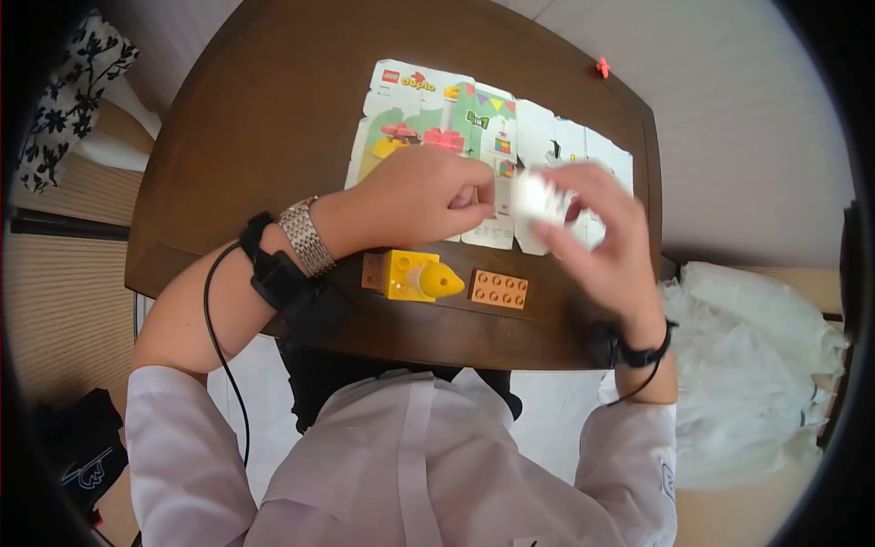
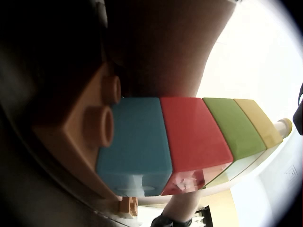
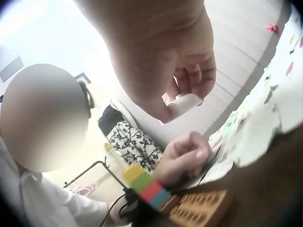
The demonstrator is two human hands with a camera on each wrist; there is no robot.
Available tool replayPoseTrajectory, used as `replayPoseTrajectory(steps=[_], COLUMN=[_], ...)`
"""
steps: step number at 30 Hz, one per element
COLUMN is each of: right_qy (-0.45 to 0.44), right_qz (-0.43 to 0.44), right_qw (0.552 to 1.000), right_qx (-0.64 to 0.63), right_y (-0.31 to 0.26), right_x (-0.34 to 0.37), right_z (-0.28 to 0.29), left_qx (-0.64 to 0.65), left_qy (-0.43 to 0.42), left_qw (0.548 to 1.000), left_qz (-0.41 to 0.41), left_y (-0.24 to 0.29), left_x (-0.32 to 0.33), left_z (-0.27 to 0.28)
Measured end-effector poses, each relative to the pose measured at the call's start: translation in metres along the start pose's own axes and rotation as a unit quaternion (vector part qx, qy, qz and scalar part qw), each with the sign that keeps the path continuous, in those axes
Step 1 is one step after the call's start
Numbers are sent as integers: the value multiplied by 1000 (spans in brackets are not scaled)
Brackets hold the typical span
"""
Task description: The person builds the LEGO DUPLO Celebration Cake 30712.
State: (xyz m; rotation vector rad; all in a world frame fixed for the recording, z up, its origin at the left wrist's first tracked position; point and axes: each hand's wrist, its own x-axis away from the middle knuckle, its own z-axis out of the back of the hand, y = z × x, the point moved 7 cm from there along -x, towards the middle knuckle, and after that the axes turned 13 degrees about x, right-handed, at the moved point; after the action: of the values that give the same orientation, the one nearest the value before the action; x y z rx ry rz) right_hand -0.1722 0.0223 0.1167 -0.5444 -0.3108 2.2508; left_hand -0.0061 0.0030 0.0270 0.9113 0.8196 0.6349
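My right hand (image 1: 606, 228) pinches a small white block (image 1: 529, 199) between thumb and fingertips, above the paper sheet. Motion blurs the block in the head view; in the right wrist view the white block (image 3: 185, 105) shows a curved side. Just left of it, my left hand (image 1: 419, 193) lies over the sheet with curled fingers, nothing visible in them. Nearer my body stands a brick tower (image 1: 398, 273) with a yellow flame-shaped top. From the side, its blue brick (image 2: 137, 142), red, green and yellow bricks are stacked on an orange-brown plate (image 2: 78, 127).
A creased Duplo picture sheet (image 1: 492, 232) lies on the dark brown table (image 1: 264, 118). Right of the tower is a studded orange-brown plate (image 1: 499, 289). A small red piece (image 1: 602, 67) sits near the table's far right edge. Crumpled white plastic (image 1: 747, 365) lies right of the table.
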Motion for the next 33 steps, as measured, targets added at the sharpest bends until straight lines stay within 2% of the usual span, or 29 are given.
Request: replayPoseTrajectory(steps=[3,4,8,13,24,29,30,32,33], right_qy=[-77,-73,-59,-81,-50,-96,-93,-68,-17], right_qz=[-7,-2,17,10,24,10,13,-4,-3], right_qw=[997,997,997,993,993,990,990,997,999], right_qx=[-11,32,50,82,109,101,105,32,44], right_y=[-18,-21,-28,-30,-31,-26,-24,-15,-3], right_x=[42,51,62,62,62,62,58,48,42], right_z=[-16,-22,-29,-35,-38,-37,-32,-19,-9], left_qx=[8,4,8,15,7,11,9,18,17], left_qy=[0,0,-12,-14,-15,-18,-16,-19,-17], left_qw=[1000,1000,998,998,998,997,998,997,998], left_qz=[6,17,61,65,64,72,67,68,65], left_y=[-2,-1,-2,-5,1,-3,-2,-2,-1], left_x=[0,-1,-3,-3,-3,-3,-3,-2,-2], left_z=[-2,-1,-2,-3,-1,-2,-2,-2,-1])
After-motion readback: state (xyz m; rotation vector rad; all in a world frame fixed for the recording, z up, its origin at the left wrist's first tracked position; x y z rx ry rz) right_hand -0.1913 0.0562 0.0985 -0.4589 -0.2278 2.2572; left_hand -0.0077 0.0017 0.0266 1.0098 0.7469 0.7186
